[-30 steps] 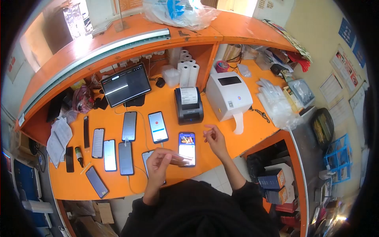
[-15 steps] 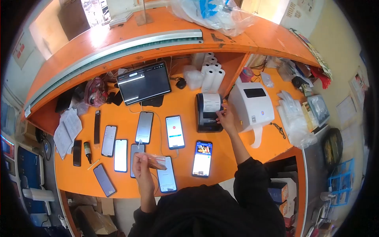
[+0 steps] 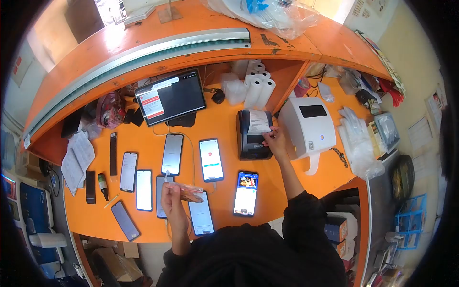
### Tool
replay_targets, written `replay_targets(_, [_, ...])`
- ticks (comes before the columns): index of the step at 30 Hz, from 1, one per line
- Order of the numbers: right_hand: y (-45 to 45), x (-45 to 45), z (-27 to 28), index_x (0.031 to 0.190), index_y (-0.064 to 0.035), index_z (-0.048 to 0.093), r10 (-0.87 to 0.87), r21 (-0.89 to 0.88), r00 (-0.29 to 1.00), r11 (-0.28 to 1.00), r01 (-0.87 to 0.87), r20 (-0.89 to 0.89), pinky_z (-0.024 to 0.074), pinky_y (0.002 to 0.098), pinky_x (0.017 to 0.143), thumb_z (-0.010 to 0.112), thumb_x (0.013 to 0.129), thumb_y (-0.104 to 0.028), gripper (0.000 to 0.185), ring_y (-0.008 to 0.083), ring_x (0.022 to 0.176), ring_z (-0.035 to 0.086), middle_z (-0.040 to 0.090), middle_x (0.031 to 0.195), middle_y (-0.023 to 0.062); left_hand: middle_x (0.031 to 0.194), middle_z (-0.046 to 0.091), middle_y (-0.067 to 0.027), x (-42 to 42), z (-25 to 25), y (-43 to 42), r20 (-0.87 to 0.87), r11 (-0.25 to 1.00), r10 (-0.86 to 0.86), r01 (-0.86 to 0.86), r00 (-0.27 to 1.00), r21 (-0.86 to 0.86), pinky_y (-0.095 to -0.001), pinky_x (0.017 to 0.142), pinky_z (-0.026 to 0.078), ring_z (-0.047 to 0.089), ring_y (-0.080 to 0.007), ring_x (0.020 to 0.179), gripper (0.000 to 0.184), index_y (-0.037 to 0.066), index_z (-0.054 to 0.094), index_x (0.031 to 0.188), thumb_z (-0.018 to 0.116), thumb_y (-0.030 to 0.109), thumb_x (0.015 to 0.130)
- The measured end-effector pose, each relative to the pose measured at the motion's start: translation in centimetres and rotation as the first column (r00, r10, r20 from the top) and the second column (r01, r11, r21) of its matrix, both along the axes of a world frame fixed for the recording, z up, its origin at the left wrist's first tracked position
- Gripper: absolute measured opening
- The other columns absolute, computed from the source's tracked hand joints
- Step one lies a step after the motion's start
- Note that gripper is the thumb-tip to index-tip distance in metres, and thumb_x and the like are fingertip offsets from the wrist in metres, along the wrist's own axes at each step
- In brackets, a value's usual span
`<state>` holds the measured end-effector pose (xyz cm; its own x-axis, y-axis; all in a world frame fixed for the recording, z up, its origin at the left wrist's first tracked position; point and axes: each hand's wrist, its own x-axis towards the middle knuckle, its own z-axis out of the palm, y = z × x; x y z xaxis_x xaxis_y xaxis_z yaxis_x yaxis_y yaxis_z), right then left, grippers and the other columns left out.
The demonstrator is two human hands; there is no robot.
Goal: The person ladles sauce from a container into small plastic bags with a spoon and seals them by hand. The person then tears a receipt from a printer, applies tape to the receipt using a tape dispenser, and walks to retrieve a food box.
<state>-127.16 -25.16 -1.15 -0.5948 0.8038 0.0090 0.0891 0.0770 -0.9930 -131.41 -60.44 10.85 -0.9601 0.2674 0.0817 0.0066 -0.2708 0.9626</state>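
Note:
My left hand point(image 3: 175, 210) is closed on a small clear plastic bag point(image 3: 192, 192) with something brownish inside, held above the phones near the front of the desk. A white printed receipt point(image 3: 259, 121) sticks up out of a black receipt printer point(image 3: 255, 152). At the printer's right side, my right hand point(image 3: 278, 144) has its fingers closed at the receipt's lower right edge. Just in front of the printer lies a lit phone point(image 3: 245, 193) with a colourful picture on its screen. A second lit phone point(image 3: 202, 215) lies partly under the bag.
Several more phones point(image 3: 144, 190) lie across the orange desk point(image 3: 224, 201), some with cables. A tablet point(image 3: 170, 97) stands at the back beside paper rolls point(image 3: 258, 91). To the right are a white label printer point(image 3: 308, 129) and plastic bags point(image 3: 351, 138). A raised counter point(image 3: 191, 21) runs behind.
The tablet's screen has changed from mostly dark to showing a white and red panel. My right hand stays at the printer, its fingers slightly more curled. The view has shifted slightly.

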Motion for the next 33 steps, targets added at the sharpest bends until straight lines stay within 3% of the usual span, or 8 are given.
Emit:
replay_targets(11, [0.0,0.4,2.0,0.088,0.0017,0.049,0.010,-0.056,1.000,0.998,-0.009,0.006,0.0476,0.0207,0.047,0.068,0.077,-0.006,0.022,0.0101,0.054,0.057,0.056,0.069,0.0048,0.074,0.051,-0.0003,-0.7,-0.7,-0.5,0.048,1.000,-0.013,0.012,0.999,0.008,-0.0203,0.065,0.039,0.052,-0.0062,0.069,0.016,0.009,0.048,0.086,0.046,0.022,0.094])
replay_targets(19, [0.4,0.3,6.2,0.079,0.0027,0.060,-0.091,0.422,0.993,0.905,0.051,0.076,0.0415,0.0246,0.050,0.071,0.076,-0.014,0.020,0.0112,0.053,0.053,0.054,0.061,0.0050,0.075,0.050,-0.0003,-0.7,-0.4,-0.6,0.022,1.000,-0.002,0.002,1.000,0.000,-0.0213,0.068,0.037,0.051,-0.0061,0.071,0.016,0.010,0.048,0.085,0.046,0.023,0.094])
replay_targets(25, [-4.1,1.4,7.2,0.076,0.0000,0.053,-0.133,0.781,0.990,0.613,0.115,-0.042,0.0414,0.0271,0.055,0.063,0.082,-0.014,0.018,0.0126,0.061,0.051,0.051,0.071,0.0080,0.075,0.049,0.0000,-0.6,-0.3,-0.7,-0.026,1.000,0.016,-0.016,1.000,-0.007,-0.0222,0.069,0.037,0.050,-0.0070,0.072,0.016,0.010,0.047,0.085,0.047,0.023,0.094])
replay_targets(26, [-6.2,3.1,3.3,0.084,-0.0016,0.051,0.176,0.522,0.971,0.820,-0.236,0.163,0.0428,0.0290,0.061,0.056,0.086,-0.017,0.017,0.0161,0.071,0.052,0.052,0.078,0.0087,0.075,0.049,0.0000,-0.6,0.0,-0.9,-0.031,1.000,-0.003,0.002,1.000,-0.008,-0.0231,0.071,0.038,0.050,-0.0074,0.073,0.015,0.010,0.047,0.085,0.047,0.022,0.094])
replay_targets(27, [-9.4,4.7,1.6,0.087,-0.0020,0.053,0.393,0.319,0.838,0.794,-0.517,0.379,0.0426,0.0304,0.069,0.057,0.085,-0.018,0.017,0.0186,0.079,0.052,0.053,0.084,0.0102,0.076,0.049,0.0000,-0.6,0.2,-1.0,-0.040,1.000,-0.026,0.026,0.999,-0.009,-0.0239,0.073,0.038,0.051,-0.0078,0.074,0.015,0.010,0.046,0.085,0.047,0.021,0.094])
replay_targets(29, [-18.7,8.3,2.6,0.094,-0.0028,0.056,0.591,0.055,0.222,0.287,-0.956,0.775,0.0422,0.0331,0.083,0.060,0.085,-0.019,0.019,0.0236,0.095,0.052,0.054,0.096,0.0132,0.074,0.048,0.0000,-0.6,0.5,-0.9,-0.034,1.000,-0.006,0.006,0.999,-0.001,-0.0226,0.070,0.039,0.050,-0.0075,0.071,0.015,0.009,0.046,0.083,0.048,0.020,0.093])
replay_targets(31, [-21.5,10.8,5.1,0.088,-0.0022,0.059,0.788,0.239,0.314,0.217,-0.947,0.529,0.0461,0.0339,0.079,0.059,0.086,-0.019,0.017,0.0247,0.091,0.057,0.058,0.091,0.0136,0.072,0.048,-0.0001,0.0,0.7,-0.9,-0.015,1.000,-0.007,0.007,1.000,0.015,-0.0213,0.066,0.039,0.050,-0.0070,0.069,0.015,0.009,0.046,0.082,0.048,0.020,0.092])
replay_targets(33, [-21.5,11.3,5.6,0.095,-0.0006,0.058,0.664,0.054,0.658,0.688,-0.723,0.355,0.0460,0.0321,0.075,0.059,0.086,-0.018,0.020,0.0209,0.087,0.058,0.059,0.099,0.0113,0.071,0.048,-0.0003,0.6,0.7,-0.8,0.002,0.998,-0.051,0.051,0.999,0.039,-0.0201,0.062,0.039,0.050,-0.0064,0.067,0.015,0.009,0.046,0.080,0.049,0.019,0.091])
